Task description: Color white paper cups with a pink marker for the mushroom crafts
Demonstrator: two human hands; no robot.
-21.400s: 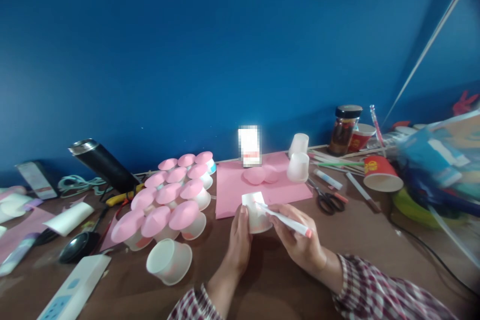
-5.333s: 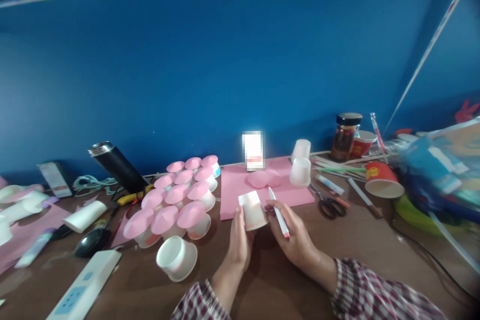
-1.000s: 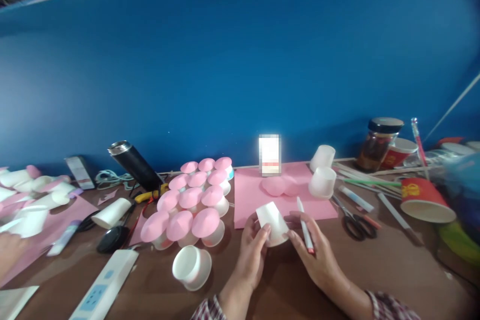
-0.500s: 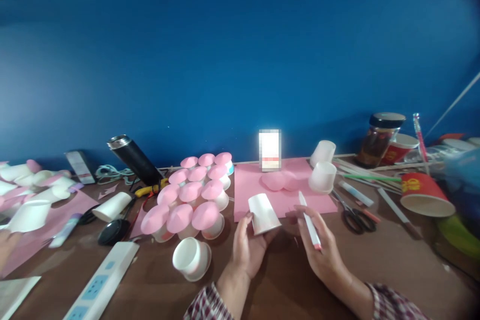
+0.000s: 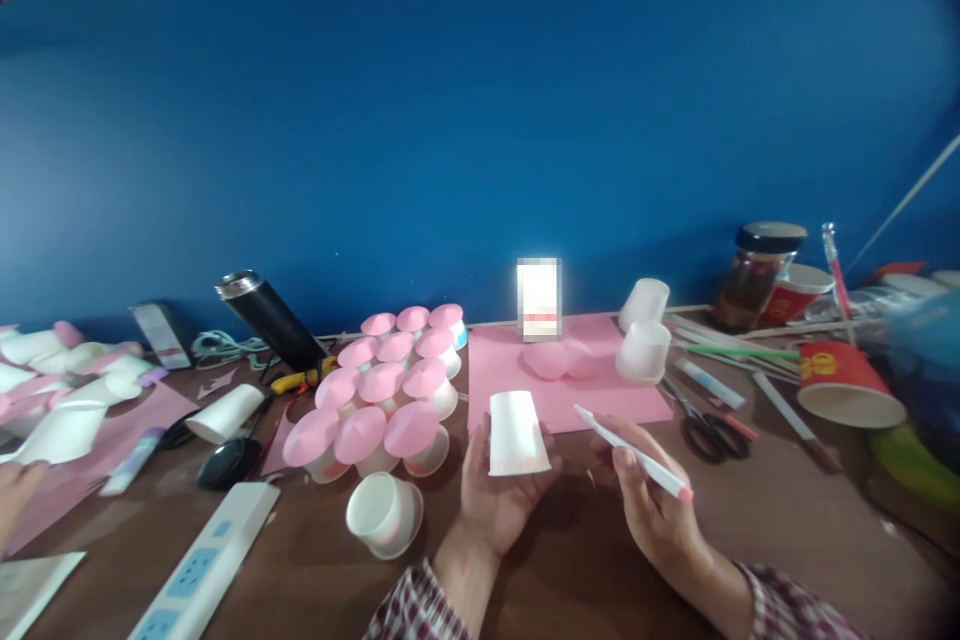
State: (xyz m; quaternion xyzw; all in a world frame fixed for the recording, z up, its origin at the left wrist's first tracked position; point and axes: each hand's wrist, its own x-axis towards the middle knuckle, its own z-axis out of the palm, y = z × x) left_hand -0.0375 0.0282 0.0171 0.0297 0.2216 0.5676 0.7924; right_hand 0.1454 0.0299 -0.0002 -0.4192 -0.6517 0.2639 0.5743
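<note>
A: What are the fingers doing?

B: The left hand [image 5: 499,508] is curled round a cup [image 5: 517,435], thumb on one side, other fingers on the opposite side. The right hand [image 5: 660,505] pinches a pen [image 5: 654,469] between thumb and fingers.

A: How does the cup sit?

B: In the left palm, upside down, narrow end up and wide rim nearest the wrist. The pen's tip points toward it but stays clear of it; the pen's red end slants off to the right.

A: And just past the hands?

B: A pink sheet [image 5: 495,370], with two pink cones [image 5: 546,360] on it and two white cups [image 5: 643,352] at its right edge. Behind stands a bright panel, blurred out.

A: To the right?

B: Scissors [image 5: 699,413] just beside the sheet, then a marker [image 5: 709,383], a red cup [image 5: 847,380] on its side and a dark-lidded jar [image 5: 761,280].

A: Left?

B: A dozen cups with pink tops [image 5: 381,382] in rows, an open cup [image 5: 386,520] nearer, a power strip [image 5: 202,570], a tilted flask [image 5: 270,320]. At the far edge, another person's hand [image 5: 19,495].
</note>
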